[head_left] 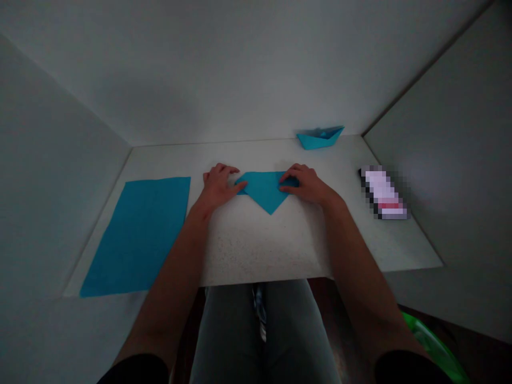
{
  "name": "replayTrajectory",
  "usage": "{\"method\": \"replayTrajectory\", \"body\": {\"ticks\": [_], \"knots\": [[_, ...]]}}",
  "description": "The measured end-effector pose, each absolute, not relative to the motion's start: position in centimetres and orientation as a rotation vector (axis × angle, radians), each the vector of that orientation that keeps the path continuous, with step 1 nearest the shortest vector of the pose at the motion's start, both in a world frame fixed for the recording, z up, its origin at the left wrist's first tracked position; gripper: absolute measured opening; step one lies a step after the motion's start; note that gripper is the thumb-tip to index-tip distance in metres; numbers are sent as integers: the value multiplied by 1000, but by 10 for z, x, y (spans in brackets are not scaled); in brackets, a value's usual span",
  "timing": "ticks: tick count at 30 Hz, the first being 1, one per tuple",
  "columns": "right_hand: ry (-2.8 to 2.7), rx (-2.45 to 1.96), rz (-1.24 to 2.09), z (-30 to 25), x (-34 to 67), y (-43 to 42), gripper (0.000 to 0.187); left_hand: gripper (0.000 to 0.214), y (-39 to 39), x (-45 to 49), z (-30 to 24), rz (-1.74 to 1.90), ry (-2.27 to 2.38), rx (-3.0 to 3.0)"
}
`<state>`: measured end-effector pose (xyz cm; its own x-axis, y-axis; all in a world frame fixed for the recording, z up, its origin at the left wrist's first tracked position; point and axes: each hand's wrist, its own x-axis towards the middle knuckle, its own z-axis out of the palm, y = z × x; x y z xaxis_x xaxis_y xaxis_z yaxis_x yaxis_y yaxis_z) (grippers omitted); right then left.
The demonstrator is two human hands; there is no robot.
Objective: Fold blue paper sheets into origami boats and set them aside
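A folded sheet of blue paper (266,188) lies flat on the white table, its pointed end toward me and a straight edge at the far side. My left hand (219,185) grips its left end, the thumb on the paper and the fingers curved around beyond it. On the opposite end my right hand (306,184) pinches the paper between thumb and fingers, covering part of that corner. Behind my right hand, near the wall, stands a folded blue paper boat (321,138).
A large flat sheet of blue paper (140,234) lies at the left of the white table (264,250). A phone (384,193), blurred out, rests at the right. Walls close in the table at the back and both sides. Something green (434,341) shows below right.
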<state>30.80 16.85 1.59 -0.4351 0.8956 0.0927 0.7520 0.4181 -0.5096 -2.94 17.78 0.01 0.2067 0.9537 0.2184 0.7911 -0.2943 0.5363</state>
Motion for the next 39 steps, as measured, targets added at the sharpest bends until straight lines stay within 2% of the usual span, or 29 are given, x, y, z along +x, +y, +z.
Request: {"method": "replayTrajectory", "body": {"ticks": [4, 10, 16, 21, 28, 31, 35, 39], "knots": [[-2277, -1496, 484, 9, 313, 170, 54, 62, 175, -30, 2, 636, 1605, 2184], [-2316, -1477, 517, 9, 314, 169, 62, 47, 170, -25, 9, 529, 1456, 2204], [-2303, -1508, 506, 10, 305, 167, 75, 44, 169, -23, 5, 570, 1353, 2145], [-2330, -1438, 542, 12, 302, 165, 74, 70, 167, -20, 5, 560, 1356, 2163], [-2359, -1456, 571, 19, 300, 161, 81, 53, 165, -16, 13, 450, 1398, 2175], [-2366, -1435, 613, 20, 300, 161, 80, 57, 164, -16, 13, 459, 1372, 2141], [-2369, -1422, 636, 21, 300, 161, 79, 75, 164, -15, 11, 485, 1386, 2135], [-2381, -1417, 617, 20, 301, 162, 81, 67, 166, -14, 10, 465, 1406, 2151]]}}
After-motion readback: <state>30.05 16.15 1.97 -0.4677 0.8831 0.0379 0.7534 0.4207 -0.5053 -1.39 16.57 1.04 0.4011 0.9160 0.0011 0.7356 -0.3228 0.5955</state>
